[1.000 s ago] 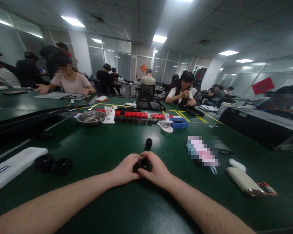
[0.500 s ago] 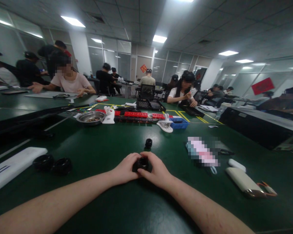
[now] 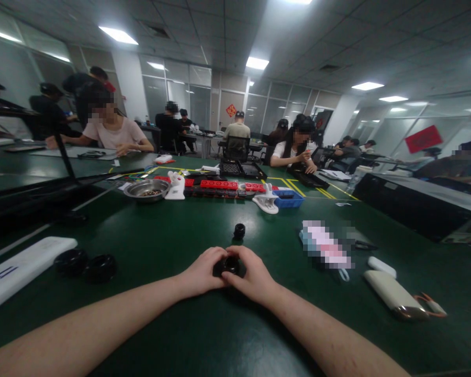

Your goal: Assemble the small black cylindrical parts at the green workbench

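Observation:
My left hand (image 3: 202, 272) and my right hand (image 3: 251, 275) meet at the middle of the green table (image 3: 172, 230), both closed round a small black round part (image 3: 228, 264) that shows between the fingers. Most of that part is hidden by my fingers. Just beyond it, a second small black cylinder (image 3: 239, 230) stands alone on the table. Two black rings (image 3: 84, 264) lie to the left of my left forearm.
A white flat box (image 3: 19, 269) lies at the left edge. A white power bank (image 3: 392, 298) and a small white piece (image 3: 381, 266) lie at right. Further back stand a metal bowl (image 3: 146, 189), red parts (image 3: 219, 184), a blue tray (image 3: 287, 198). Other people sit at the far tables.
My hands have stayed in place with only slight finger movement round the black part. A dark stand has come into view at the far left.

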{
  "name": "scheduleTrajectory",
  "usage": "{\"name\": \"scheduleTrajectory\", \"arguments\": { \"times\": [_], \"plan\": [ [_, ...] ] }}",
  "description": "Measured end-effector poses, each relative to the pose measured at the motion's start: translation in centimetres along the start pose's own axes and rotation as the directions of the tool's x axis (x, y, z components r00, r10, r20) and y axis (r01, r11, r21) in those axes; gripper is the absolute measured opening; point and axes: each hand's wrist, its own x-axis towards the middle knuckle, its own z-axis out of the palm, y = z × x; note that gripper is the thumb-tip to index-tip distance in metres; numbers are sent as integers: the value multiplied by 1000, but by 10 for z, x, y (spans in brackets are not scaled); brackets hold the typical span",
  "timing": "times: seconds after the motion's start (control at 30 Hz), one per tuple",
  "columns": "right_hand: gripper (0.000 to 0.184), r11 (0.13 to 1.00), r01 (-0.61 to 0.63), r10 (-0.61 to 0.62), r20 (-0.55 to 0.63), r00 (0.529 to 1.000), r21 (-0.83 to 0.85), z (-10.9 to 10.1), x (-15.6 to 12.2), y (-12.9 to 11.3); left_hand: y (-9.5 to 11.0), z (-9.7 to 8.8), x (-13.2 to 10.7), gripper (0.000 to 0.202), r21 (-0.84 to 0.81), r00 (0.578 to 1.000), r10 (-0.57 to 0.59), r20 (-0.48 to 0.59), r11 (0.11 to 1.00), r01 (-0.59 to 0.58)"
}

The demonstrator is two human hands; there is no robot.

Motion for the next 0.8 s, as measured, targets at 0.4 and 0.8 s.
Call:
{"name": "scheduleTrajectory", "arguments": {
  "times": [0.4,0.8],
  "plan": [
    [44,1000,-2,3,-30,1000,24,2,-2,3,0,2,1,41,31,1000,-24,-8,999,24],
    [47,999,-33,33,3,999,17,1,0,3,-1,1,1,41,21,999,-37,-3,999,37]
  ]
}}
